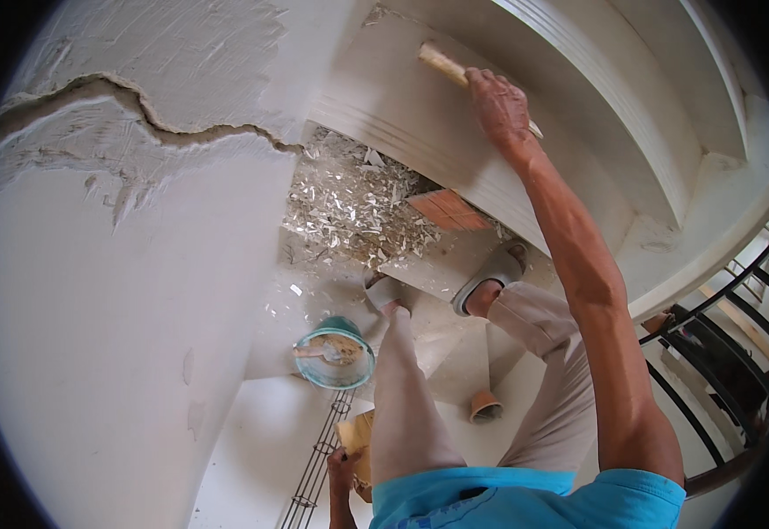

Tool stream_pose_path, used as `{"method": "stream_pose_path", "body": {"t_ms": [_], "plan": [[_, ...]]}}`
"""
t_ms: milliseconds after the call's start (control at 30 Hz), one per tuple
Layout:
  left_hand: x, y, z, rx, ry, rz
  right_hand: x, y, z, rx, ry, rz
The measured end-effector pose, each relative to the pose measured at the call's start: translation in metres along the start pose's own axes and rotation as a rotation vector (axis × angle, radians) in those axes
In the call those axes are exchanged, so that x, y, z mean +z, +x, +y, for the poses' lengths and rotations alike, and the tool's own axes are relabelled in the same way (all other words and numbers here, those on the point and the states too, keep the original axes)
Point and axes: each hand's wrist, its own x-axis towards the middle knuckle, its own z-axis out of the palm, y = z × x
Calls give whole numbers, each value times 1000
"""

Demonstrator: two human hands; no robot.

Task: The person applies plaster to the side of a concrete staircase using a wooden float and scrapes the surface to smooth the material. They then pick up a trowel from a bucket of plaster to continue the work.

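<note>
Grip, right hand (499, 108): clamped on a pale brush-like tool (442, 63), over the stair tread (382, 75); contact uncertain. Grip, left hand (343, 467): closed on a tan block (360, 435), low beside the leg (409, 397). Handling, as judged: light, even strokes, footing clear of shards (340, 194). Outward: orange tile (449, 210), teal bucket (338, 324).
</note>
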Motion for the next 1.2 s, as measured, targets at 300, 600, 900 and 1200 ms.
{"method": "stream_pose_path", "body": {"t_ms": [300, 600, 900, 1200], "plan": [[2, 2, -4, -54, -4, 26, 15, 32, 4, 25, -54, -23], [5, 3, 10, -90, -4, 34, -5, 68, -10, -116, 82, 143], [0, 11, 0, -86, -116, 45, 32, 81, -47, -162, -33, 137], [1, 9, 0, -96, -114, 52, 30, 105, -50, -58, -105, 42]]}}
